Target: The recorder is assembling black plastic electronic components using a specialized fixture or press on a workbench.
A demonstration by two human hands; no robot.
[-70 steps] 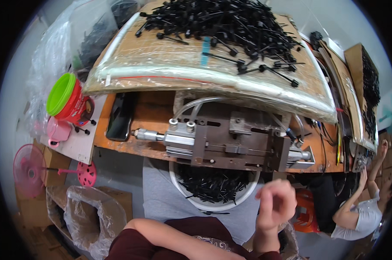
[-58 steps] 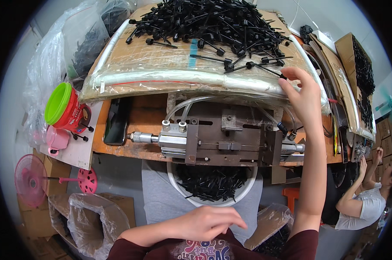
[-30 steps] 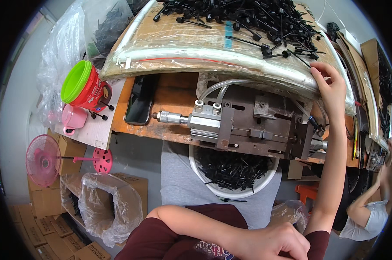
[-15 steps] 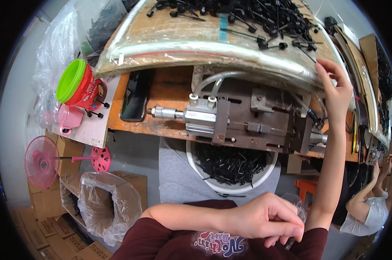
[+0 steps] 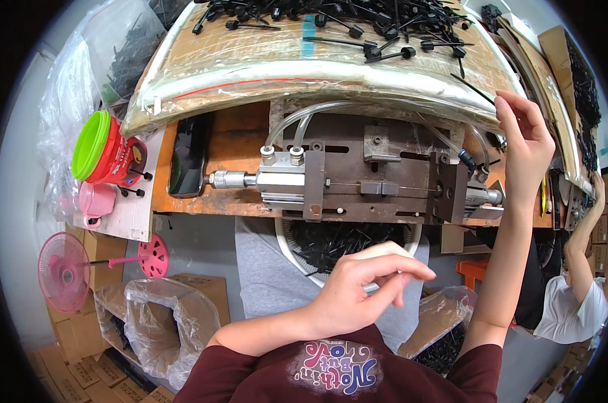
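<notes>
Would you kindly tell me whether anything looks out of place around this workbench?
A few black parts lie loose beside the red bucket, which looks slightly odd because the main pile sits apart on cardboard.

Glossy film (image 5: 236, 95) is seen over the cardboard panel (image 5: 250, 50) at twelve o'clock, plastic in the rod (image 5: 473, 89) at two, smooth plastic in the mug (image 5: 97, 200) at nine.

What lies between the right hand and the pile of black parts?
In the head view: a thin black rod at the fingers, then plastic-wrapped cardboard with loose black parts.
</notes>
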